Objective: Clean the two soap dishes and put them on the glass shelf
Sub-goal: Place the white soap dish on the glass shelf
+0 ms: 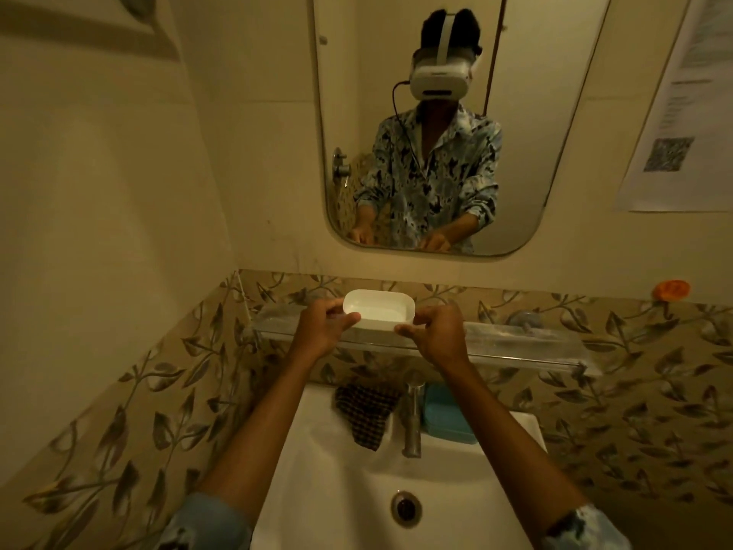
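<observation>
Left hand first: gripping, thumb on the rim, one end of the white oval plastic soap dish. Pinching the other end with the right hand. Holding it level right over the clear glass shelf, touching or just above, cannot tell. Looks clean and empty, so calling that half nearly done, only the set-down left.

Down on the back ledge of the white ceramic sink, left to right: dark checked cloth, steel tap, blue rounded plastic soap dish just beside the tap. Judging that one still to wipe and lift up.

Counting now: two dishes, two hands, one shelf, one cloth, one tap.
</observation>
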